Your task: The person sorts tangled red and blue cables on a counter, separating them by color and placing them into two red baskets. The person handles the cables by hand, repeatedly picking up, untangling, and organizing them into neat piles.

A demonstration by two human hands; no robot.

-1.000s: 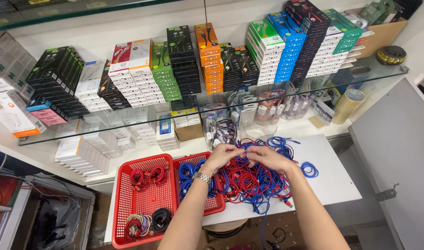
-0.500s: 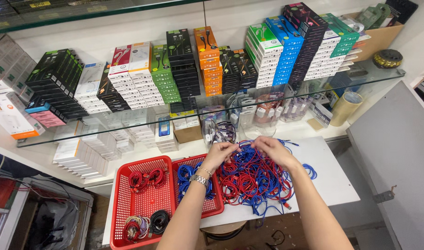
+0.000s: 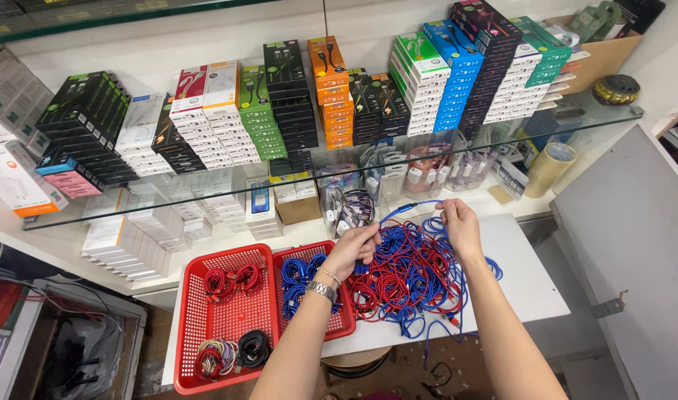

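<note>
A tangled heap of red and blue cables (image 3: 417, 278) lies on a white tabletop (image 3: 528, 285). My left hand (image 3: 351, 248), with a metal watch on its wrist, grips one end of a blue cable (image 3: 406, 209). My right hand (image 3: 457, 222) pinches the other end, and the cable is stretched between them above the heap. Left of the heap, a small red basket (image 3: 337, 326) holds coiled blue cables. A larger red basket (image 3: 213, 326) holds coiled red cables at its top and red and black coils at its bottom.
A glass shelf (image 3: 161, 200) above the table carries stacked boxes in black, white, green, orange and blue. Under it are more white boxes, bagged accessories and a tape roll (image 3: 548, 169). A grey cabinet (image 3: 635, 252) stands at the right.
Both hands have lifted off the heap and moved apart, pulling a blue cable up and out between them.
</note>
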